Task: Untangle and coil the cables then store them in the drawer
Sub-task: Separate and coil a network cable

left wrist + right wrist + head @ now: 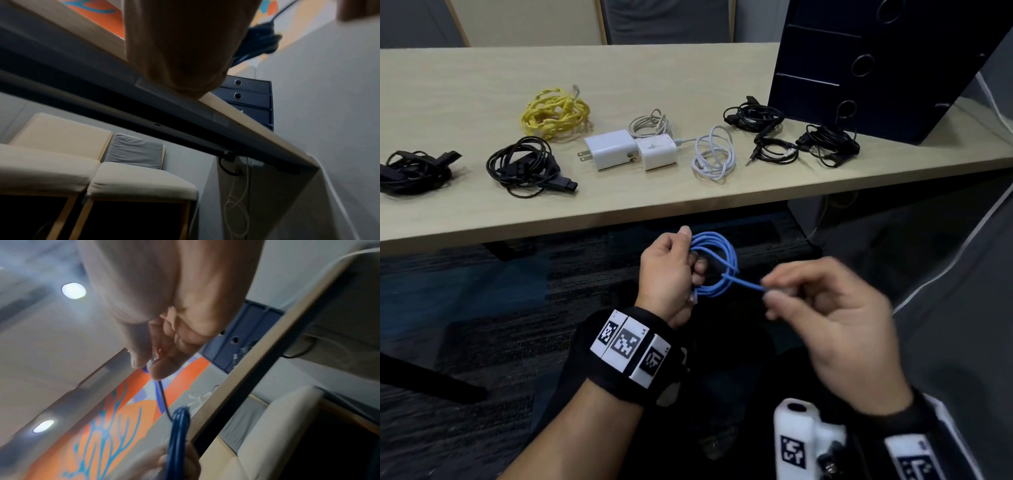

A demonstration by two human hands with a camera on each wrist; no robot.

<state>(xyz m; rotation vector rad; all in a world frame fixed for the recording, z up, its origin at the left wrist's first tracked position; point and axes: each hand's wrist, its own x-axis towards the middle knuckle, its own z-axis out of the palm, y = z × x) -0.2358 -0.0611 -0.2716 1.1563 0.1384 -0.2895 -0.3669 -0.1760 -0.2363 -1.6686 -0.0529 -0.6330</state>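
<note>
Below the worktop's (619, 209) near edge, the left hand (671, 274) grips the coiled blue cable (717, 263) while the right hand (822, 308) pinches its free end, best wrapped snugly around the loops.

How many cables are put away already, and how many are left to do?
None look put away: the drawer unit appears shut. Several bundles on the table, such as the yellow cable, already look coiled. In hand: the left hand holds the blue cable in loops while the right hand pinches its free end. Left: finishing this coil and storing everything.
</note>
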